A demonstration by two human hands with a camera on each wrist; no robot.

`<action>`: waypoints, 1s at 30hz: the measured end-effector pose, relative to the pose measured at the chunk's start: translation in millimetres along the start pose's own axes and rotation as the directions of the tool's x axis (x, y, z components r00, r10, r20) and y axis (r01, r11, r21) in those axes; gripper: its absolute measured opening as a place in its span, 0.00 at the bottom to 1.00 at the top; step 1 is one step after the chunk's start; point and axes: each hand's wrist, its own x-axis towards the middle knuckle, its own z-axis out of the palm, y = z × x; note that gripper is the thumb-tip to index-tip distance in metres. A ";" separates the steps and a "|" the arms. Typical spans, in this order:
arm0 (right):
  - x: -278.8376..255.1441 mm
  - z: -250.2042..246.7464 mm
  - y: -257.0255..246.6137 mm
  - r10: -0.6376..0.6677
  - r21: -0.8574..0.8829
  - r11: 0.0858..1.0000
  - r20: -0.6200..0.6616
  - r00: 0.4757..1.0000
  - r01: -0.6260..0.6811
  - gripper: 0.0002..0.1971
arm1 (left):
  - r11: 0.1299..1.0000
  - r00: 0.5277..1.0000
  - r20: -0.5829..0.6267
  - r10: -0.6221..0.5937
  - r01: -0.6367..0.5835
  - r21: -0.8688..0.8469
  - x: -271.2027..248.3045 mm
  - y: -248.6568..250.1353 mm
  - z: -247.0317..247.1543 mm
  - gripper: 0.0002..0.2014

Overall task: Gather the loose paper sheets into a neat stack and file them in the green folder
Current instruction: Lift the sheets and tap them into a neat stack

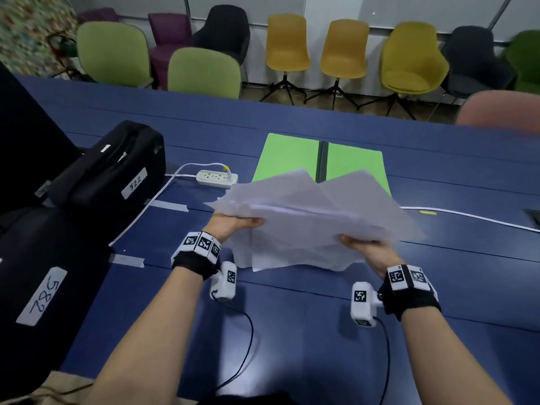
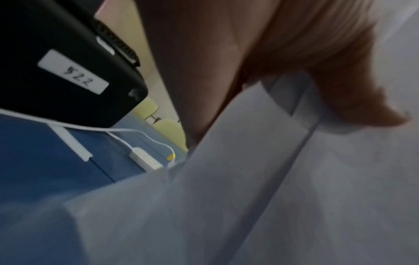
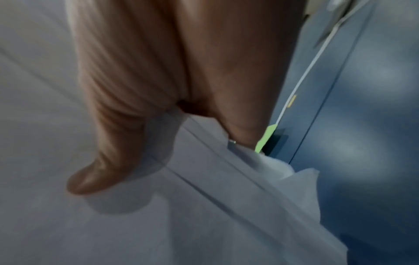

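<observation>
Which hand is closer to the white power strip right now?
Left. The left hand grips the papers just below the power strip; the right hand holds their far side.

Black cases (image 1: 117, 171), power strip (image 1: 216, 178), chairs (image 1: 287, 45)

We see bare forearms, no sleeves. Each wrist wears a black fabric band (image 1: 191, 266) topped by a ring of white blocks printed with black square markers (image 1: 201, 243). A small white camera unit (image 1: 224, 280) with its own marker hangs beneath each wrist, trailing a thin black cable (image 1: 248, 331).
</observation>
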 end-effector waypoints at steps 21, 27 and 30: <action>-9.4 9.7 -56.2 -0.223 0.163 0.960 -0.047 0.974 0.228 0.45 | 0.992 0.965 -0.261 -0.020 0.052 0.116 38.7 10.9 20.7 0.34; -8.5 4.5 -67.8 -0.243 0.336 0.891 -0.212 0.947 0.304 0.29 | 0.991 0.994 -0.101 0.046 -0.033 0.128 39.9 5.4 12.8 0.34; -3.2 5.3 -65.0 -0.214 0.323 0.899 -0.261 0.941 0.294 0.15 | 0.986 0.993 -0.046 0.110 -0.103 0.134 40.9 6.4 14.5 0.29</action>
